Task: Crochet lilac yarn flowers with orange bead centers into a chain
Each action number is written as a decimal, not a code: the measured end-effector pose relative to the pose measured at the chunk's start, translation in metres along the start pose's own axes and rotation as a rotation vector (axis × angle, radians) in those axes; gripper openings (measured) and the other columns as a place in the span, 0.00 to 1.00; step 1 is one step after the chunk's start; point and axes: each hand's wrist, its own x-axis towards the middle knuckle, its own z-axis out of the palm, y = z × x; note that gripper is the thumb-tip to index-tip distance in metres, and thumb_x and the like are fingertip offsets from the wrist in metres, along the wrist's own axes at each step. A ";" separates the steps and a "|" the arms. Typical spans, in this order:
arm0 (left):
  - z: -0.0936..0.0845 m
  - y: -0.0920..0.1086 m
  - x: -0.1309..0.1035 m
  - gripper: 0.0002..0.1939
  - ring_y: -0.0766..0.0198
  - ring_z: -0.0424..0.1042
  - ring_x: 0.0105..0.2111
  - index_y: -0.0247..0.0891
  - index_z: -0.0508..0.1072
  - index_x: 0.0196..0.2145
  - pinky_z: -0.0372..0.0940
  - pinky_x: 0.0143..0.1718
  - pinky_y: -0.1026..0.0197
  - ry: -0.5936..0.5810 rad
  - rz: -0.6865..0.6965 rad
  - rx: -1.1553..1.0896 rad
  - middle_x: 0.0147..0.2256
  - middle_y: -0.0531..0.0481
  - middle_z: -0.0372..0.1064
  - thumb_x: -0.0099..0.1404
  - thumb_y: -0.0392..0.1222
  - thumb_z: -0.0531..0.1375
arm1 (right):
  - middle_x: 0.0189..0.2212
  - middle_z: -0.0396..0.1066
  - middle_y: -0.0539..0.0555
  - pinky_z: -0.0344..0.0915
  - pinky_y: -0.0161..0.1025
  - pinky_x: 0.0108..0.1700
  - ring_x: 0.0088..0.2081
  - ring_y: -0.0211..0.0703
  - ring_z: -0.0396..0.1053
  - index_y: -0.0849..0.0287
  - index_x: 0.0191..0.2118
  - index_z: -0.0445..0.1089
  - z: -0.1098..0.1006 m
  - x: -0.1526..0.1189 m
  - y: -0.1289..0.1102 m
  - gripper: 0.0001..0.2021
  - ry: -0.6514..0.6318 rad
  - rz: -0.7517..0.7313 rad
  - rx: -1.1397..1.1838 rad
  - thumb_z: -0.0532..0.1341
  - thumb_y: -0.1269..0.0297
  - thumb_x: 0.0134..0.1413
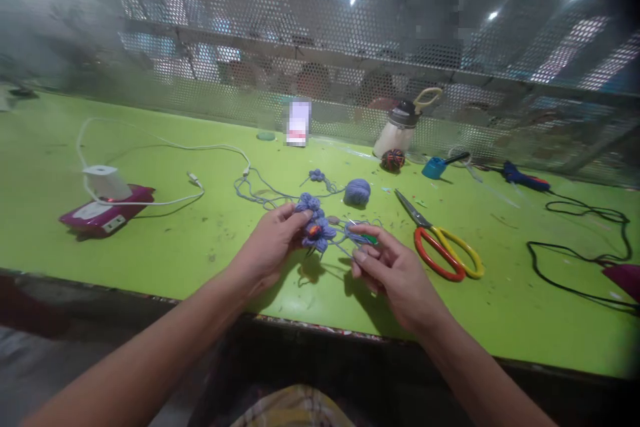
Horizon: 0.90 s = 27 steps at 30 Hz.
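Observation:
My left hand (267,243) pinches a purple crocheted flower piece (323,235) between thumb and fingers; a small red-orange spot shows at its centre. From this piece a purple yarn strand (341,249) runs to my right hand (400,270), whose thumb and fingertips close on it. Just beyond those fingers lie loose yarn loops and a small green item (370,239), partly hidden. Behind the flower piece sit a purple yarn ball (357,193) and a smaller crocheted flower (317,175) with a trailing strand.
Scissors (440,247) with red and yellow handles lie right of my right hand. Farther right is a blue glue gun (525,177) with a black cord. A purple power strip (107,210) with a white charger stands left. A bottle (395,135) and dark yarn ball (393,160) stand behind.

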 end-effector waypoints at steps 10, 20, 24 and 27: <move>0.006 -0.012 -0.011 0.06 0.67 0.71 0.33 0.35 0.74 0.35 0.66 0.36 0.65 0.105 0.228 0.027 0.32 0.51 0.73 0.59 0.38 0.65 | 0.27 0.68 0.50 0.59 0.37 0.28 0.26 0.38 0.62 0.55 0.34 0.66 0.006 -0.009 0.011 0.05 0.018 -0.277 -0.349 0.55 0.66 0.62; 0.008 -0.013 -0.008 0.10 0.69 0.72 0.34 0.34 0.73 0.37 0.68 0.39 0.67 0.154 0.103 -0.245 0.35 0.51 0.74 0.56 0.33 0.67 | 0.31 0.72 0.55 0.64 0.41 0.35 0.33 0.45 0.69 0.57 0.38 0.75 0.019 -0.006 -0.002 0.08 0.038 -0.366 -0.592 0.58 0.67 0.58; 0.006 -0.011 -0.010 0.15 0.67 0.74 0.37 0.36 0.73 0.39 0.68 0.44 0.64 0.141 0.056 -0.294 0.36 0.52 0.75 0.53 0.30 0.68 | 0.26 0.70 0.52 0.61 0.39 0.29 0.26 0.42 0.65 0.55 0.43 0.75 0.020 -0.002 0.000 0.10 0.128 -0.238 -0.411 0.59 0.63 0.59; 0.004 -0.010 -0.014 0.16 0.66 0.74 0.39 0.36 0.74 0.39 0.68 0.46 0.63 0.093 0.050 -0.296 0.37 0.50 0.76 0.51 0.27 0.68 | 0.21 0.66 0.50 0.57 0.38 0.25 0.23 0.40 0.61 0.55 0.46 0.74 0.017 0.000 0.003 0.12 0.116 -0.164 -0.342 0.59 0.62 0.58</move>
